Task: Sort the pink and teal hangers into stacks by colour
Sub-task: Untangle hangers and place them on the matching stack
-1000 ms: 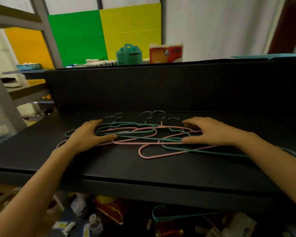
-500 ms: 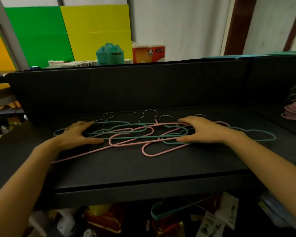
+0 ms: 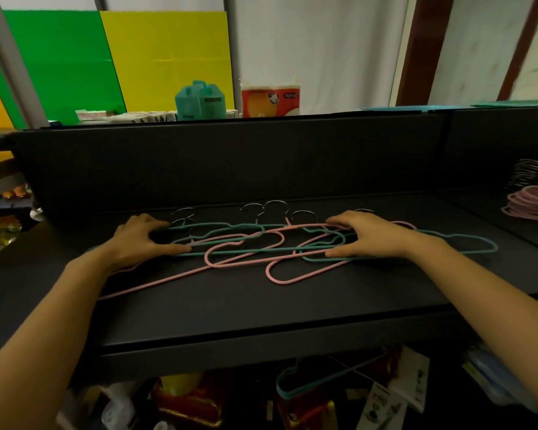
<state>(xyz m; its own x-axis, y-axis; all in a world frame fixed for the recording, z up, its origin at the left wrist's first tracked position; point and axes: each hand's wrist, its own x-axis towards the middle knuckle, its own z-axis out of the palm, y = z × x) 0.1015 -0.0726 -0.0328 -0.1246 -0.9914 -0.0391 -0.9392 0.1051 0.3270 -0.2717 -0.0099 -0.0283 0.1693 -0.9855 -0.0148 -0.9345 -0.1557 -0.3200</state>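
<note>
In the head view, the mixed pile is in the middle of the black surface point(image 3: 292, 311), closer to its back edge than to its front edge. The pink hangers point(image 3: 156, 282) and the teal hangers point(image 3: 255, 251) cross over each other there, and their metal hooks point(image 3: 275, 202) point to the back wall. Your left hand point(image 3: 137, 240) rests on the left end of the pile and your right hand point(image 3: 367, 237) on the right end. On both hands the fingers are spread and a little bent, with the thumb toward the front edge and the other fingers toward the back. They lie on the wires and are not closed around any of them, though I cannot tell if a fingertip is hooked under one. A pink stack point(image 3: 534, 203) is already lying at the right edge of the surface, well apart from the pile. These hangers look thin, light and stiff, with a coating that probably gives some grip, so I judge that weight is no problem but tangling is. A hook or a shoulder can catch the next hanger and drag it along. I think it is best to take one hanger by its straight bottom bar or by the neck under the hook, and lift it slowly while the other hand holds the pile down.
</note>
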